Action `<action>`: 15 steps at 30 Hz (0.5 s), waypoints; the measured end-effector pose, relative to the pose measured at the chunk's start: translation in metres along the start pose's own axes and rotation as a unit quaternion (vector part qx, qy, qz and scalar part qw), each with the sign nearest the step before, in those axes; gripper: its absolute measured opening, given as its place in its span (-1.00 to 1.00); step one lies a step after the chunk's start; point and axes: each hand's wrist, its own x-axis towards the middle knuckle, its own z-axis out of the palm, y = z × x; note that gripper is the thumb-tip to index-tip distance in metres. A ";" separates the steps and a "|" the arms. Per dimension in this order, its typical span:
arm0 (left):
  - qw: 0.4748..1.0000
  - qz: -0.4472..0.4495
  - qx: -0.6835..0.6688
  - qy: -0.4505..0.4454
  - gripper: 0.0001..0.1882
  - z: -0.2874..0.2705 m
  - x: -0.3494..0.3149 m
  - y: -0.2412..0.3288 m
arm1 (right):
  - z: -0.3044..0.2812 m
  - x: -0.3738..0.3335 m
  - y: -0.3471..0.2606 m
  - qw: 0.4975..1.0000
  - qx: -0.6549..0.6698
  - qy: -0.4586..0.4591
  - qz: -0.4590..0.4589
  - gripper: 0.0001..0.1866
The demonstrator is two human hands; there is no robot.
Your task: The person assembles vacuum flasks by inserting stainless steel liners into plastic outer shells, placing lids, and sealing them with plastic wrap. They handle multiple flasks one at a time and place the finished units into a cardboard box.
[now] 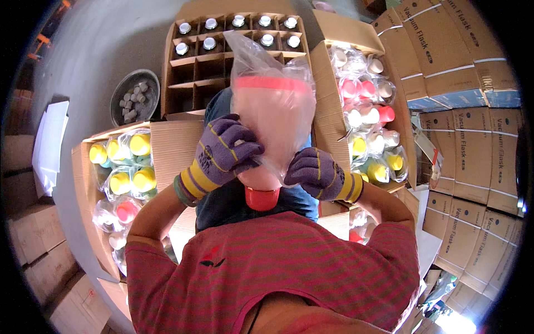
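A pink flask (pixel 272 108) lies over my lap with its red cap (pixel 262 199) toward me and its red-rimmed end away. A clear plastic bag (pixel 247 55) covers most of the body, while the cap sticks out of its near end. My left hand (pixel 228 146), in a purple and yellow glove, is closed on the bag's edge at the flask's left side. On the right, my right hand (pixel 316 173), gloved alike, pinches the bag's edge close to the flask's neck. Loose film stands up past the far end.
Ahead stands a divided carton (pixel 167 83) with several white-topped bottles. Open cartons of bagged flasks flank me on the left (pixel 83 183) and right (pixel 328 94). A dark basin (pixel 156 106) holds small pale pieces. Strapped boxes (pixel 473 133) are stacked at far right.
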 end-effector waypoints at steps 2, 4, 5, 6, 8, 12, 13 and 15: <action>1.000 0.011 -0.024 -0.015 -0.67 0.006 -0.014 -0.004 | 0.004 -0.004 0.000 0.999 0.013 -0.016 0.025 -0.72; 0.997 0.011 -0.053 -0.055 -0.76 0.000 -0.024 0.001 | 0.013 -0.018 0.007 0.996 0.029 -0.015 0.079 -0.67; 0.992 0.009 -0.081 -0.099 -0.77 0.000 -0.034 0.008 | 0.017 -0.030 0.009 0.989 0.012 -0.041 0.139 -0.65; 0.984 -0.001 -0.106 -0.141 -0.78 0.000 -0.048 0.017 | 0.028 -0.034 0.010 0.990 -0.013 -0.076 0.120 -0.66; 0.975 0.003 -0.144 -0.171 -0.79 0.008 -0.073 0.029 | 0.052 -0.044 0.004 0.984 -0.065 -0.143 0.079 -0.66; 0.986 -0.008 -0.134 -0.104 -0.69 0.029 -0.119 0.054 | 0.078 -0.034 -0.011 0.980 -0.151 -0.128 0.016 -0.73; 0.990 -0.005 -0.116 -0.084 -0.66 0.036 -0.126 0.054 | 0.079 -0.037 -0.010 0.988 -0.099 -0.116 0.031 -0.74; 0.993 -0.064 -0.101 -0.011 -0.58 0.045 -0.138 0.065 | 0.067 -0.026 -0.015 0.991 0.030 -0.112 0.069 -0.73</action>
